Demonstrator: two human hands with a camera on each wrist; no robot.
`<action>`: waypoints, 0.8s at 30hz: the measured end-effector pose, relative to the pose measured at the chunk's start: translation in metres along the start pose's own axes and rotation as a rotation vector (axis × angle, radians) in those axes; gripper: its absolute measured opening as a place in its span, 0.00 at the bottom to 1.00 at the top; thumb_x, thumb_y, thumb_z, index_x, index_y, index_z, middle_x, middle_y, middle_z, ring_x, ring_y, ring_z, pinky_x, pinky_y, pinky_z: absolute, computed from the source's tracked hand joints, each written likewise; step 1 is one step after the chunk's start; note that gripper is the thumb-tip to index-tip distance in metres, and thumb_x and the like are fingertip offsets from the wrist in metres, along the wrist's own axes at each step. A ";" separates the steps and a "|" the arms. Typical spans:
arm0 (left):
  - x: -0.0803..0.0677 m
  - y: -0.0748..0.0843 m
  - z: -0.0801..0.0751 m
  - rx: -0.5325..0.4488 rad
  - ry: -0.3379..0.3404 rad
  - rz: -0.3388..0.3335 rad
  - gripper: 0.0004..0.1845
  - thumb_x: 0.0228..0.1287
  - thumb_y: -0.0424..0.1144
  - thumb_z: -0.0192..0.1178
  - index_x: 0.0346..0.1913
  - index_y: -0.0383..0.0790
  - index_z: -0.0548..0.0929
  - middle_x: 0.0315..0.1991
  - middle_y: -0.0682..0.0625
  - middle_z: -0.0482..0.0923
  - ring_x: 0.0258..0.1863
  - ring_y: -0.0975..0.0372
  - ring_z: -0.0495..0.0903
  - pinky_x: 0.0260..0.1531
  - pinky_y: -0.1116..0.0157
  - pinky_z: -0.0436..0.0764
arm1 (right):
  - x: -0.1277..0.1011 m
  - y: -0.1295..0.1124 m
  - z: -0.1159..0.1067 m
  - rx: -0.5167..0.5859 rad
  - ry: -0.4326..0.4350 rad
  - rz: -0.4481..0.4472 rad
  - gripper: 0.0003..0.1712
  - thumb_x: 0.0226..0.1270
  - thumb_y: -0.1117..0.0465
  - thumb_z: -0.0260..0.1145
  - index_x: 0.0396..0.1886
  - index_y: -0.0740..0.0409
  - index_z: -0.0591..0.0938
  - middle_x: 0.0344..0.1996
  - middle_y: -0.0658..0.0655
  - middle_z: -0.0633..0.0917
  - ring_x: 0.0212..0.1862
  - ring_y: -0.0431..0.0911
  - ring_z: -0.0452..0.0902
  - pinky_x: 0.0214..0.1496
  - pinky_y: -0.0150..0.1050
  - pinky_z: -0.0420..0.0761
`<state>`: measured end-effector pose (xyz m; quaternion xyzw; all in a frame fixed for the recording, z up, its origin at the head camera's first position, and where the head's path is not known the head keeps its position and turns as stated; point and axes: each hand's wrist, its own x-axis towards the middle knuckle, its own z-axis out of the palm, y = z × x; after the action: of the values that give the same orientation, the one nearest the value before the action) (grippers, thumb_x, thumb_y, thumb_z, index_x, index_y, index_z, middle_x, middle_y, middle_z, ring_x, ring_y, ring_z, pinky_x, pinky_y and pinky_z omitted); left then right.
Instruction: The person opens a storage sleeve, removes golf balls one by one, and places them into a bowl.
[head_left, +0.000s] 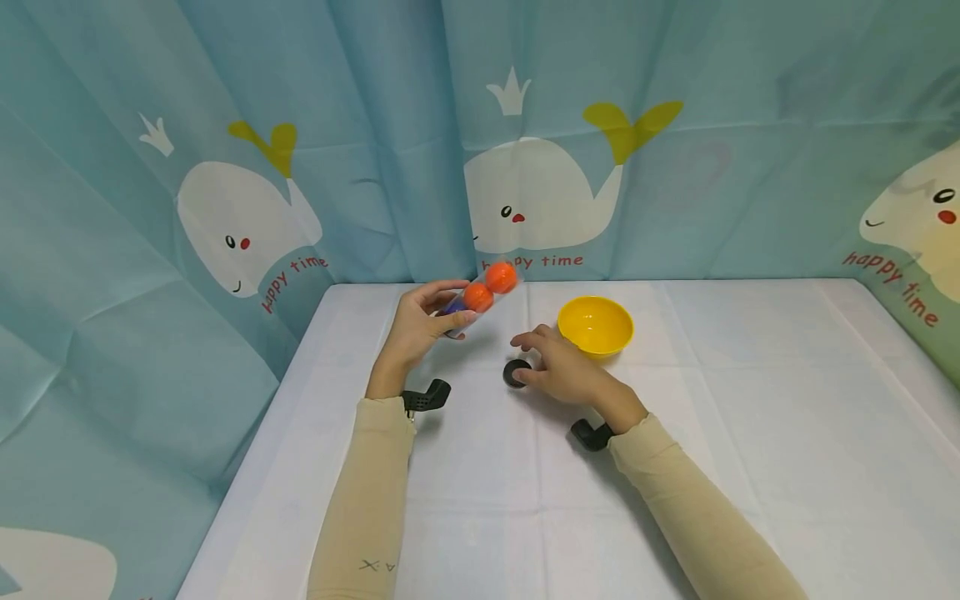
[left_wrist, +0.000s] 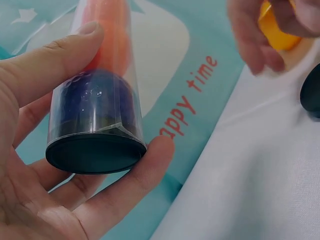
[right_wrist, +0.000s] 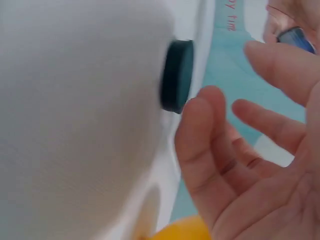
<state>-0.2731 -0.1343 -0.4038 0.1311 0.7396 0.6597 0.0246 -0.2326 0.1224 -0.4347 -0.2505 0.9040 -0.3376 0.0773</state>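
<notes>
The whale-printed curtain (head_left: 525,150) hangs behind and to both sides of me, pale blue with white whales and red "happy time" lettering. Below it lies the table (head_left: 750,433) under a white cloth, creased in a grid of folds. On the cloth, just beyond my right hand, sits the yellow bowl (head_left: 596,324), upright and open. My left hand (head_left: 416,329) is raised above the far left part of the table, and my fingers and thumb (left_wrist: 60,55) are curled around the lower end of the clear tube (left_wrist: 100,95), which tilts up and to the right, away from me. Its bottom is closed by a dark base (left_wrist: 95,154) that faces my palm. Inside it I see a blue ball (left_wrist: 95,105) lowest, then two orange balls (head_left: 489,287) above it toward the upper end. My right hand (head_left: 558,367) is low over the cloth between the tube and the bowl, fingers loosely spread and holding nothing. The black cap (head_left: 516,372) lies flat on the cloth just beside my fingertips (right_wrist: 200,107); I cannot tell whether they touch it.
</notes>
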 end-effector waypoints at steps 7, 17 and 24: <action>0.001 0.000 0.005 0.021 -0.003 0.015 0.23 0.59 0.34 0.76 0.58 0.42 0.84 0.55 0.40 0.83 0.52 0.51 0.82 0.37 0.58 0.89 | -0.005 -0.005 -0.023 0.125 0.131 -0.015 0.23 0.72 0.57 0.69 0.63 0.56 0.79 0.54 0.61 0.82 0.35 0.47 0.76 0.40 0.39 0.79; 0.001 0.002 0.010 0.067 -0.026 0.042 0.23 0.55 0.33 0.78 0.55 0.41 0.86 0.54 0.41 0.84 0.49 0.51 0.82 0.36 0.62 0.88 | -0.013 0.005 -0.054 0.334 0.330 0.053 0.20 0.76 0.54 0.65 0.61 0.55 0.79 0.46 0.59 0.83 0.34 0.57 0.82 0.39 0.35 0.82; 0.001 0.003 0.017 0.138 -0.042 0.055 0.23 0.52 0.37 0.81 0.53 0.44 0.88 0.54 0.46 0.85 0.54 0.55 0.80 0.46 0.61 0.85 | -0.016 0.005 -0.060 0.390 0.334 0.013 0.20 0.77 0.55 0.64 0.62 0.58 0.78 0.47 0.61 0.81 0.35 0.55 0.82 0.41 0.31 0.83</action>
<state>-0.2701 -0.1170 -0.4029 0.1665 0.7788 0.6047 0.0128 -0.2392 0.1678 -0.3932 -0.1659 0.8236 -0.5419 -0.0241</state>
